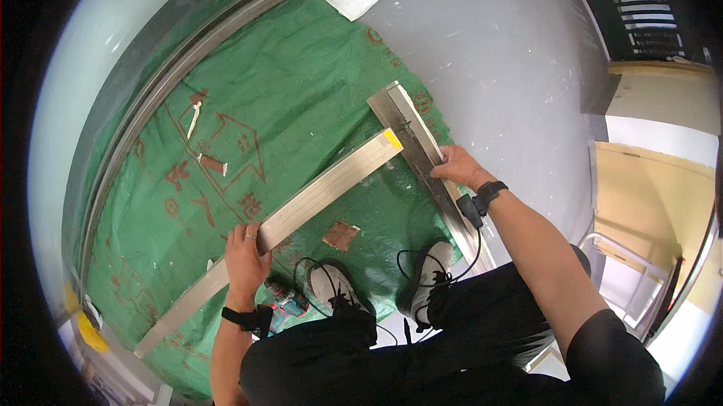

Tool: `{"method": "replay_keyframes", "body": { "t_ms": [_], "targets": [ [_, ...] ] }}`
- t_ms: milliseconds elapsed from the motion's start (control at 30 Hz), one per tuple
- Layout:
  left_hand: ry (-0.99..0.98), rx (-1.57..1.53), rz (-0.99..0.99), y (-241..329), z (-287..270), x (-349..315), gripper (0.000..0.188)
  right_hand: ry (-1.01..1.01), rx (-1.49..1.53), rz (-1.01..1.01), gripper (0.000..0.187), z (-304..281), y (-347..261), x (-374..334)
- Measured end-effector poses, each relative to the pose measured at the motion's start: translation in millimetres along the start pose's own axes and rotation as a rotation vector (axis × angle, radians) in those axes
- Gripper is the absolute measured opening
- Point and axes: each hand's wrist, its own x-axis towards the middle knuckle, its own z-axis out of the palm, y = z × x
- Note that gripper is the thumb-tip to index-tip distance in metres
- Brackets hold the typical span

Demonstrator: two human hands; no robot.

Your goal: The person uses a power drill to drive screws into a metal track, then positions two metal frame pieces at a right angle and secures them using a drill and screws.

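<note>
On the grey floor (482, 44) spreads a creased green tarp (301, 67), bearing a brown square scrap (341, 236), a pale strip (194, 120) and a teal-and-black power tool (289, 299), with a pale bar (324, 193) and darker profile (419, 169) stretching across it.

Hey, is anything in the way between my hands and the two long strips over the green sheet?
Nothing visible: your left hand holds the pale strip, your right hand the darker strip. The power tool lies beside your left shoe, not between.
</note>
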Motion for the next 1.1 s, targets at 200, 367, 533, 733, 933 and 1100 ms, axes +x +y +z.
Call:
{"method": "replay_keyframes", "body": {
  "t_ms": [200, 367, 533, 733, 933, 1100],
  "targets": [
    [-0.052, -0.014, -0.001, -2, 6, 10, 0.068, -0.017, 0.04, -0.023, 0.039, 4, 20, 5],
    [-0.09, -0.037, -0.026, -9, 10, 16, 0.067, -0.021, 0.006, -0.04, 0.037, -2, 23, 5],
    [-0.049, -0.035, -0.013, -10, 5, 10, 0.066, -0.069, 0.086, 0.051, 0.031, -9, 8, -4],
    [-0.028, -0.035, -0.021, -10, 14, 16, 0.067, -0.058, 0.012, 0.034, 0.031, -10, 29, 9],
    [-0.093, 0.021, -0.048, -7, 22, 20, 0.065, 0.01, 0.036, 0.03, 0.047, -4, 35, 12],
    [-0.099, 0.099, -0.052, -14, 27, 28, 0.063, 0.0, 0.006, 0.075, 0.047, 2, 13, 7]
  ]
}}
